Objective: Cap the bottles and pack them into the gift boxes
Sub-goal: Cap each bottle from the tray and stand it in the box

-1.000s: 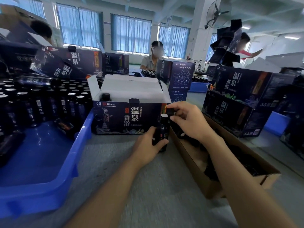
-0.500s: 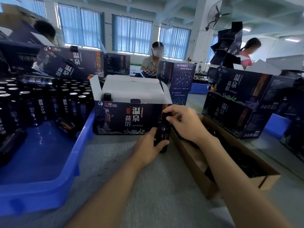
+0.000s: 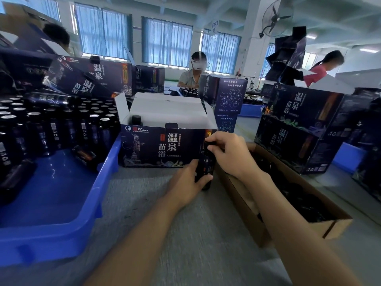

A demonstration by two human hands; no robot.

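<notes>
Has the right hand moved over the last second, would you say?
Yes. Against the open gift box, the right hand has shifted slightly left and down, now covering the top of the bottle.

The open gift box (image 3: 144,153) bears "温泉苗浴" in large white characters and "PICC" at its upper left (smaller print unreadable); stacked boxes (image 3: 292,124) at right repeat "温泉苗浴".

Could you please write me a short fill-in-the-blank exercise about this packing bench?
1. The left hand grips a dark bottle while the right hand holds its ____.
2. The waiting bottles stand in a bin coloured ____.
3. The gift box behind the hands has its lid ____.
Missing words: top; blue; open.
</notes>
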